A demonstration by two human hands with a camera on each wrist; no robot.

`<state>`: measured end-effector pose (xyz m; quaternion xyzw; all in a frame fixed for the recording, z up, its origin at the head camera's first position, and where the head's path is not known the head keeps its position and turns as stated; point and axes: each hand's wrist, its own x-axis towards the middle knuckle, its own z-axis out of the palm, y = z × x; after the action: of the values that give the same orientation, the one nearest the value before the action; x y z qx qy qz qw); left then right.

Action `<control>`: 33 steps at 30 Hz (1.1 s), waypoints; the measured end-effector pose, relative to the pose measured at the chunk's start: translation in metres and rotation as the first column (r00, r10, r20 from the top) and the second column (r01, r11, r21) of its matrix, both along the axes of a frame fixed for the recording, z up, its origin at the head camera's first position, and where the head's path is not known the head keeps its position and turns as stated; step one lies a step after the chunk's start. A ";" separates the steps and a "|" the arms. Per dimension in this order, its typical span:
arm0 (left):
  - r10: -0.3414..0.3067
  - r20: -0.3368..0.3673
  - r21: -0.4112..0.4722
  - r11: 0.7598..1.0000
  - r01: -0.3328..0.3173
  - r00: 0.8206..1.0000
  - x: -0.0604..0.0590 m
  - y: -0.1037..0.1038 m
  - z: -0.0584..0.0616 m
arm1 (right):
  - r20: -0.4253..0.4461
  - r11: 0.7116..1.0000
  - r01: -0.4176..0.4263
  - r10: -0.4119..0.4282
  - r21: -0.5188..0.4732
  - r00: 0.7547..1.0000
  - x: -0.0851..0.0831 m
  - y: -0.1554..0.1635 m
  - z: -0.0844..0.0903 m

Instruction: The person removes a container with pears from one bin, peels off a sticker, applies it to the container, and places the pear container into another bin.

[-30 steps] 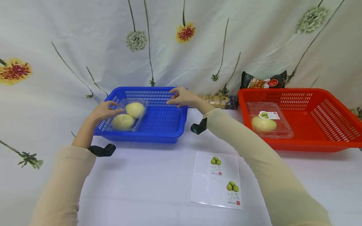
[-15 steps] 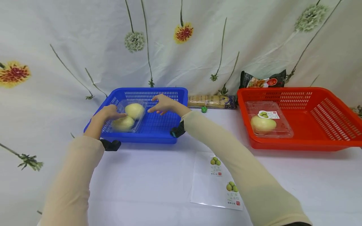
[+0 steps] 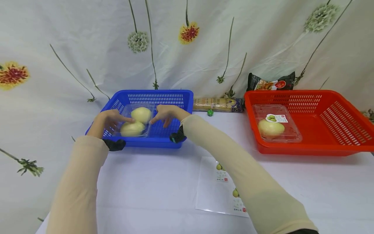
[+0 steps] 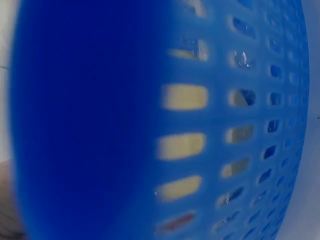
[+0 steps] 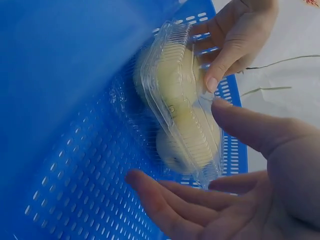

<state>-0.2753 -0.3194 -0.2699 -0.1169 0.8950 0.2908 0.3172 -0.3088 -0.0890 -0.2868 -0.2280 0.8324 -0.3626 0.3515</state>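
Both hands are working the clear clamshell (image 3: 135, 121) of pale fruit inside the blue basket (image 3: 163, 97): left hand (image 3: 105, 121) pinching its left edge, right hand (image 3: 166, 113) spread open, fingers touching the other side

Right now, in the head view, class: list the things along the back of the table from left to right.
Blue basket → long yellow packet lying flat behind it → dark snack bag → red basket holding a labelled clear box.
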 end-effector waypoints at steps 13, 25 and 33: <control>-0.084 -0.035 0.052 0.995 0.086 0.996 -0.004 -0.006 -0.009 | 0.230 0.993 0.015 0.012 -0.115 0.973 0.015 -0.013 -0.001; 0.002 -0.103 0.254 0.967 0.025 0.995 -0.001 0.002 0.005 | 0.146 0.894 0.367 -0.340 -0.256 0.929 0.011 0.001 0.015; 0.035 -0.242 0.264 0.964 0.031 0.970 0.003 0.021 0.023 | 0.138 0.865 0.378 -0.352 -0.331 0.926 0.010 0.026 0.028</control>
<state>-0.2722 -0.2979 -0.2470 -0.0374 0.8800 0.4208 0.2171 -0.2987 -0.0628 -0.2588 -0.1122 0.7687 -0.5735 0.2600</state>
